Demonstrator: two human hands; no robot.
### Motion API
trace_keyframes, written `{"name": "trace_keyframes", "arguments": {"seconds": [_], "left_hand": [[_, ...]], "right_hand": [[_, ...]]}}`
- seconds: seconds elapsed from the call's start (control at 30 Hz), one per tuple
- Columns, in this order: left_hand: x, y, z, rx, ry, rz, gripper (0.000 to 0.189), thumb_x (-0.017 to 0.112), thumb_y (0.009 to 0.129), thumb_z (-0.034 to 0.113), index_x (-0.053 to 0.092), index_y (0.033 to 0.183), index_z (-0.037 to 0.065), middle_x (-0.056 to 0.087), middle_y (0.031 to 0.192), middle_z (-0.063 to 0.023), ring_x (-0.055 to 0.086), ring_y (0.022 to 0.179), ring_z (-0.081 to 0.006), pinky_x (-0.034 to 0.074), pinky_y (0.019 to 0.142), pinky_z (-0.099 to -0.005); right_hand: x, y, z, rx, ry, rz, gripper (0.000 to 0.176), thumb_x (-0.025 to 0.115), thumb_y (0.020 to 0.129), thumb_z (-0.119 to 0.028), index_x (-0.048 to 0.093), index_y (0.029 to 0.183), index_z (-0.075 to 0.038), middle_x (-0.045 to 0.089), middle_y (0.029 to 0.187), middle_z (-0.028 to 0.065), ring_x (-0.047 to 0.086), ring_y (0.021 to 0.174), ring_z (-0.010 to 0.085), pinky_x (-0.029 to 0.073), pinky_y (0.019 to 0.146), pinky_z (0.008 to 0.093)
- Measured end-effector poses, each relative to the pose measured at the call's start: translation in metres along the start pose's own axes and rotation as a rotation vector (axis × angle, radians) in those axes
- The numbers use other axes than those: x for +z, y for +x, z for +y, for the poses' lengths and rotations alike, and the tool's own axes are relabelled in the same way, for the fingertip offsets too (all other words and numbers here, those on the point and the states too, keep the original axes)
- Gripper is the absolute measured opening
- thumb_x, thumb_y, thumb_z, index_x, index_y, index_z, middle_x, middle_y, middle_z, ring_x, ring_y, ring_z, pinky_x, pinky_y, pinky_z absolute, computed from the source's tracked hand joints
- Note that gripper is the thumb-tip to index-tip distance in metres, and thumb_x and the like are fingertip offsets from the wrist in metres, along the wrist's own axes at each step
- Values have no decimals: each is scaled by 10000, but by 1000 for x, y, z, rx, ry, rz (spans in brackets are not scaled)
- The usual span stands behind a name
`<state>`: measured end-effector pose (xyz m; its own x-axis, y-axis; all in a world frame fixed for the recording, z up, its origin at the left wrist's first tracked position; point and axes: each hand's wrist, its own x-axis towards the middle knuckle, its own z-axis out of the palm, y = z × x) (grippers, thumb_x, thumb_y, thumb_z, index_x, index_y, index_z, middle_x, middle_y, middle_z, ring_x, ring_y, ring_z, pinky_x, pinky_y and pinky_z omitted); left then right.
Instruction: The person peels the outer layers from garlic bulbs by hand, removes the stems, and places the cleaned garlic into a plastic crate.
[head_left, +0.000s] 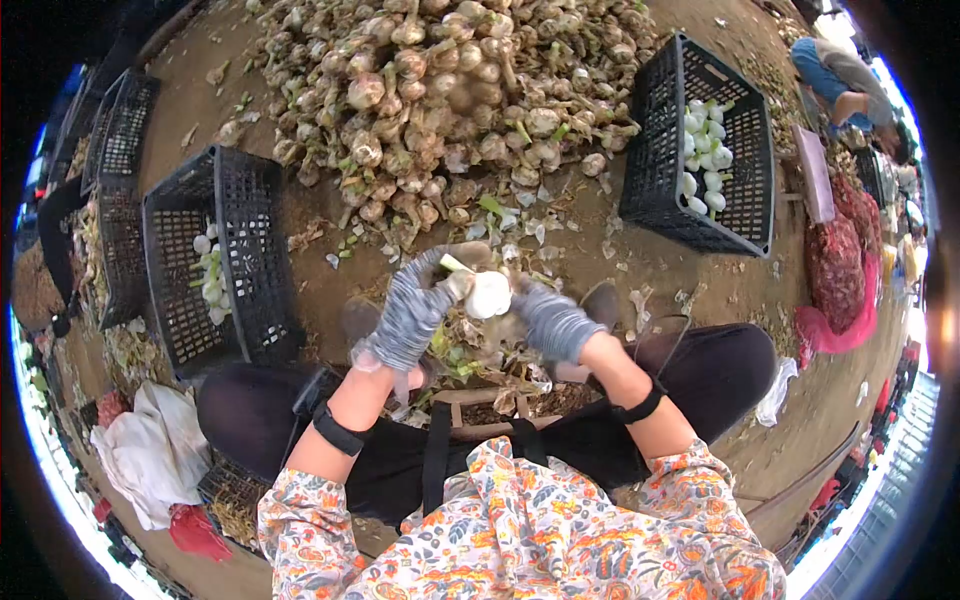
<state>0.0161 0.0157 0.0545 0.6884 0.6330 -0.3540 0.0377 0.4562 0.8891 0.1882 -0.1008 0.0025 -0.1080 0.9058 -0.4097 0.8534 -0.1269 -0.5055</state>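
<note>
A white, peeled garlic bulb [489, 295] with a short pale green stem is held up in front of me. My left hand [415, 305], in a grey striped glove, is closed around its stem and left side. My right hand [552, 318], gloved alike, presses at the bulb's right side with its fingers drawn in; motion blurs the fingertips. Below both hands, green and papery garlic peelings [465, 350] litter the ground. Just beyond them rises a large heap of unpeeled garlic [430, 110].
A black crate [222, 260] with some peeled bulbs stands at left, another black crate [697, 150] with peeled bulbs at right. Further right lies a red mesh sack [838, 265]. White cloth [150, 450] is at lower left. Another person [845, 80] bends at upper right.
</note>
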Motion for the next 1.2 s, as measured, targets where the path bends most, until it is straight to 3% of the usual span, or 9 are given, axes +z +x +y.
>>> {"name": "trace_keyframes", "arguments": {"seconds": [0.17, 0.23, 0.3, 0.5, 0.63, 0.77, 0.9, 1.03, 1.2], "left_hand": [[-2, 1, -6, 158, 311, 35, 325, 662, 771, 136, 591, 1065, 17, 617, 998, -74, 567, 917, -147, 445, 833, -292], [5, 0, 3, 90, 256, -44, 310, 669, 763, 133, 606, 1050, 35, 629, 969, -62, 568, 902, -135, 447, 823, -286], [0, 1, -6, 166, 329, -63, 294, 667, 763, 127, 615, 1040, 47, 633, 949, -51, 565, 898, -119, 450, 809, -281], [0, 2, -5, -75, 162, -12, 307, 666, 765, 140, 610, 1051, 41, 629, 946, -46, 562, 868, -110, 456, 781, -263], [2, 4, -7, 215, 531, -30, 310, 654, 783, 176, 606, 1054, 33, 628, 943, -50, 568, 871, -116, 464, 778, -270], [0, 3, -3, -95, 295, -22, 292, 645, 788, 154, 601, 1045, 23, 633, 939, -60, 570, 853, -122, 463, 781, -274], [-4, 8, -24, 152, 470, -49, 309, 625, 804, 174, 593, 1070, 20, 633, 952, -55, 572, 848, -114, 463, 780, -266], [-4, 6, -16, -11, 318, -83, 309, 625, 804, 170, 591, 1071, 18, 631, 959, -64, 570, 866, -119, 459, 790, -268], [0, 8, -10, 168, 497, -58, 295, 632, 799, 177, 601, 1043, 14, 628, 960, -59, 574, 866, -132, 452, 803, -272]], "right_hand": [[-34, 3, 1, 214, 1082, 120, 307, 580, 819, -210, 543, 1036, 4, 589, 932, 168, 580, 839, 255, 458, 777, 330], [-26, 6, -6, -32, 698, 239, 337, 597, 822, -246, 536, 1017, 22, 594, 863, 143, 570, 831, 193, 464, 751, 325], [-37, 5, -18, 143, 771, 157, 324, 623, 807, -246, 555, 1011, -4, 580, 874, 50, 518, 649, 78, 453, 619, 253], [-59, -4, -21, 299, 1462, -47, 332, 627, 813, -192, 532, 1061, 9, 587, 884, 57, 580, 776, 97, 486, 678, 236], [-22, 0, -21, 113, 837, 236, 333, 618, 823, -247, 548, 1018, 13, 596, 861, 51, 552, 735, 118, 485, 663, 255], [-39, 3, -18, 221, 1201, 32, 356, 635, 803, -214, 543, 1053, 23, 594, 907, 57, 526, 817, 94, 460, 734, 250], [-34, 7, -24, 90, 747, 174, 328, 588, 839, -224, 554, 1040, 32, 605, 886, 84, 569, 779, 160, 469, 725, 289], [-52, -7, -23, 247, 1394, -77, 381, 609, 821, -300, 559, 1025, 17, 598, 859, 47, 537, 753, 83, 470, 666, 255], [-44, -9, -35, 119, 1188, 151, 327, 625, 787, -67, 520, 1087, 10, 612, 885, 77, 562, 784, 99, 479, 684, 244]]}}
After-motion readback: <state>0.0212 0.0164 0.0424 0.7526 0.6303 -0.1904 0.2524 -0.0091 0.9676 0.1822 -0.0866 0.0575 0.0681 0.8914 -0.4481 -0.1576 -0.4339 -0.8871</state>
